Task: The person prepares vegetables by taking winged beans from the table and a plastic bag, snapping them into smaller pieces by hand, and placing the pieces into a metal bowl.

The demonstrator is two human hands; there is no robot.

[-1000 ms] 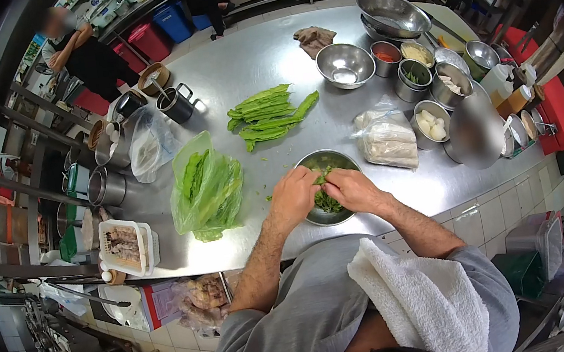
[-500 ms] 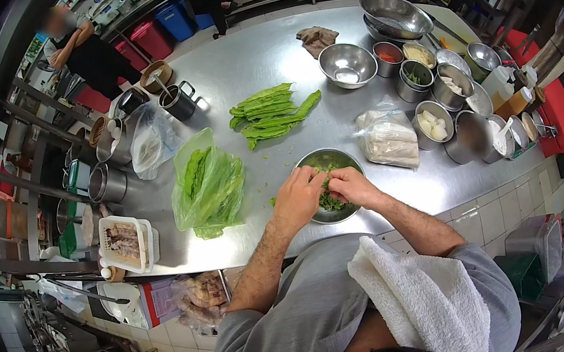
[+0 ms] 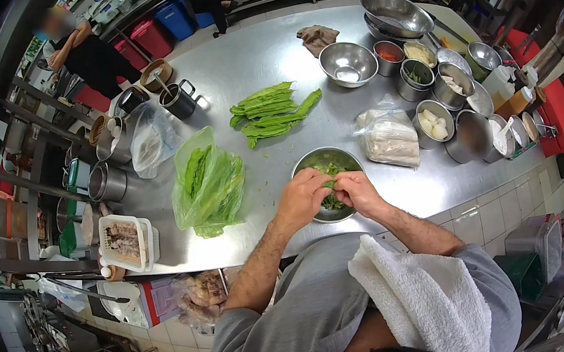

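Observation:
Over a metal bowl [image 3: 310, 212] at the table's near edge, my left hand [image 3: 301, 198] and my right hand [image 3: 358, 191] meet with their fingertips pinched. Between them is a short green piece of winged bean [image 3: 329, 184], partly hidden by the fingers. Small chopped green pieces [image 3: 332, 203] lie inside the bowl. Beyond it, several whole winged beans [image 3: 272, 112] with ruffled edges are laid side by side on the steel table [image 3: 267, 199]. To the left rests a clear plastic bag [image 3: 224, 196] with more green winged beans in it.
A plastic-wrapped pale bundle [image 3: 389, 137] sits right of the bowl. Further right stand several metal containers, including one with white pieces [image 3: 434, 126]. An empty steel bowl [image 3: 349, 65] and a brown cloth [image 3: 317, 38] are farther back. A white basket [image 3: 127, 243] stands at left. Another person [image 3: 88, 55] stands beyond the table.
Both hands stay over the bowl, with fingertips shifted slightly. The green piece between them shows more plainly now. The things on the table have kept their places.

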